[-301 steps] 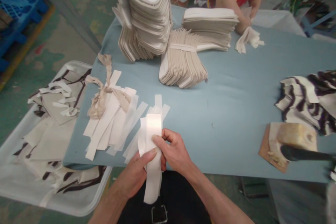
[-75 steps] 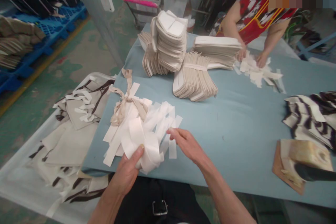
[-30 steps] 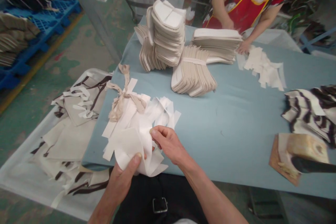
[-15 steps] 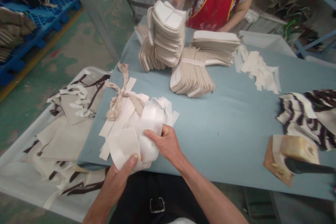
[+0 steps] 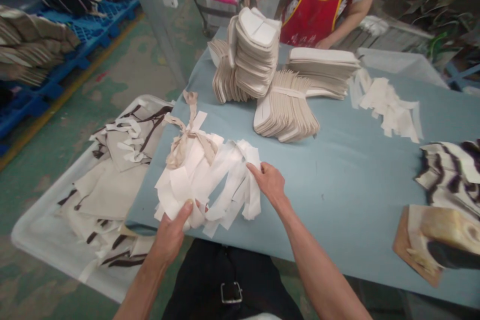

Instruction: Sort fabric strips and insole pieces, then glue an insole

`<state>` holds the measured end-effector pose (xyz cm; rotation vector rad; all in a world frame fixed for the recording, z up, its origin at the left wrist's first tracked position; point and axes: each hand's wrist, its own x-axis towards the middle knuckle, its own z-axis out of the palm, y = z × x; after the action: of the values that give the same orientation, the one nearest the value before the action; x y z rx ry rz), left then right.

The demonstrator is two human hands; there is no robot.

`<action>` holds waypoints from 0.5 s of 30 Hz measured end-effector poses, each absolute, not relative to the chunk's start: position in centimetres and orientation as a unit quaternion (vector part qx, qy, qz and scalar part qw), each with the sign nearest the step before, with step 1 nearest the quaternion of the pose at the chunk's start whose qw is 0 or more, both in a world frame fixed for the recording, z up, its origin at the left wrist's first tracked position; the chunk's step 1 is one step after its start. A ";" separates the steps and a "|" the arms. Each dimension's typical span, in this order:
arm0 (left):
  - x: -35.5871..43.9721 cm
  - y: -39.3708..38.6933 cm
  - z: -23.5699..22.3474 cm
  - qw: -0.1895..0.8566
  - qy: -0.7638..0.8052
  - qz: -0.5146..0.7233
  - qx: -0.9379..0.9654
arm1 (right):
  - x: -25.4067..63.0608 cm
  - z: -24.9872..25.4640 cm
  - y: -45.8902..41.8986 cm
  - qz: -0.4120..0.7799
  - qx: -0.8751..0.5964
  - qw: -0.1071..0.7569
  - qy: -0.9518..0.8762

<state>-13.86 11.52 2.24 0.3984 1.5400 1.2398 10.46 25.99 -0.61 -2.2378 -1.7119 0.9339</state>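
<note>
White strips (image 5: 181, 184) are pinched in closed fingers by both the left hand (image 5: 170, 236) and the right hand (image 5: 271, 184) over a blue table (image 5: 356, 170), while others are left loose, ungathered, around knotted beige cloth (image 5: 179, 151). Dark-edged fabric pieces (image 5: 112, 187) are heaped in a white tub (image 5: 45, 255) alongside

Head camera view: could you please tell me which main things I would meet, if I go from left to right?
White plastic tub → near pile of white strips → banded stack of beige pieces → far pile of white strips → dark-and-white striped cloth.
</note>
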 end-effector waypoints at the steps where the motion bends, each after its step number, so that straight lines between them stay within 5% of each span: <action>1: -13.6 11.6 2.5 0.544 0.636 0.521 0.166 | 11.2 -0.1 26.0 0.286 -0.756 0.077 -0.583; 4: -12.8 11.8 3.4 0.561 0.622 0.520 0.168 | 12.2 2.2 25.3 0.299 -0.734 0.061 -0.606; 10: -12.0 11.8 4.5 0.595 0.603 0.470 0.248 | 8.0 5.8 21.1 0.734 -0.470 0.166 -0.461; 15: -11.9 12.1 4.6 0.587 0.615 0.446 0.279 | 5.2 5.2 20.2 0.743 -0.488 0.306 -0.342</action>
<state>-11.90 12.06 4.57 0.6506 1.4335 1.0406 5.16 20.21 5.24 -1.2920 -0.9054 1.9658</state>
